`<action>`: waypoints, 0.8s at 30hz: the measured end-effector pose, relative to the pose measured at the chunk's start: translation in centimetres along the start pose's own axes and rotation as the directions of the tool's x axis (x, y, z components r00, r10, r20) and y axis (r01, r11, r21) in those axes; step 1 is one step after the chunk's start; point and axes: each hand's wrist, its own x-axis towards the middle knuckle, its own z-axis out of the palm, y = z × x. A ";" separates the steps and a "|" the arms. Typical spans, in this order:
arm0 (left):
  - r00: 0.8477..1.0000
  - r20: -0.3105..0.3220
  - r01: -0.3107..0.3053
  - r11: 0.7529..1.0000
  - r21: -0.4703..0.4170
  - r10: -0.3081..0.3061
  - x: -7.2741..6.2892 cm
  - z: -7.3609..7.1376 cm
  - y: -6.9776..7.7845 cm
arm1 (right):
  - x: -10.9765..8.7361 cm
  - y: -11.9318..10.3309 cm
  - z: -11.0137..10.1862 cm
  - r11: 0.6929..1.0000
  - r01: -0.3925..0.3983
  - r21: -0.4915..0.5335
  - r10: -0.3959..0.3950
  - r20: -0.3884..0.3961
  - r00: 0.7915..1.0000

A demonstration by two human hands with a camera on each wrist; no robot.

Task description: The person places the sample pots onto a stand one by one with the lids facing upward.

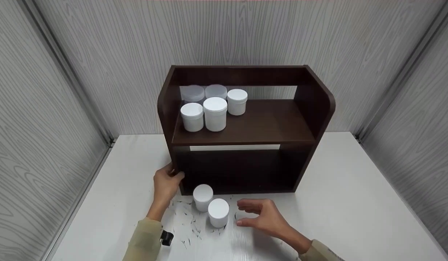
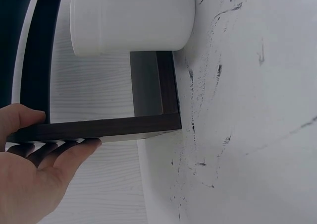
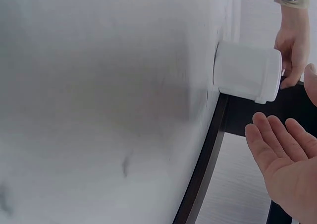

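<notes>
My left hand (image 1: 165, 185) grips the left side panel of a dark brown two-tier shelf (image 1: 245, 142). In the left wrist view, the thumb lies on one face of the panel (image 2: 124, 126) and the fingers on the other. Two white lidded jars stand on the table before the lower tier: one jar (image 1: 202, 197) close to the shelf's front edge, the other jar (image 1: 218, 213) nearer me. Just right of that nearer jar, my right hand (image 1: 265, 217) holds nothing, its thumb and fingers spread apart. A white jar (image 3: 242, 70) also shows beyond its fingertips in the right wrist view.
On the upper tier's left side stand a short white jar (image 1: 192, 117), a taller one (image 1: 215, 115) and another white jar (image 1: 237, 102). Behind them are two greyish jars, one (image 1: 194, 93) at the left. Dark scuffs mark the white table (image 1: 136, 174); wood-grain panels (image 1: 238, 32) enclose it.
</notes>
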 end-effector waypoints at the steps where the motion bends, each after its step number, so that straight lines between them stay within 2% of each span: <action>1: 1.000 -0.001 -0.004 1.000 -0.002 0.004 0.0 0.0 0.0 | 0.3 0.0 0.3 1.000 0.001 -0.004 -0.001 -0.001 1.000; 10: 1.000 -0.004 0.000 1.000 -0.015 0.000 0.1 0.1 -0.1 | 2.2 0.1 2.2 1.000 -0.001 -0.021 0.001 -0.001 1.000; 24: 1.000 -0.011 -0.007 1.000 -0.012 0.007 0.1 0.0 -0.1 | 3.6 0.3 3.6 0.999 -0.029 -0.027 0.030 0.021 0.999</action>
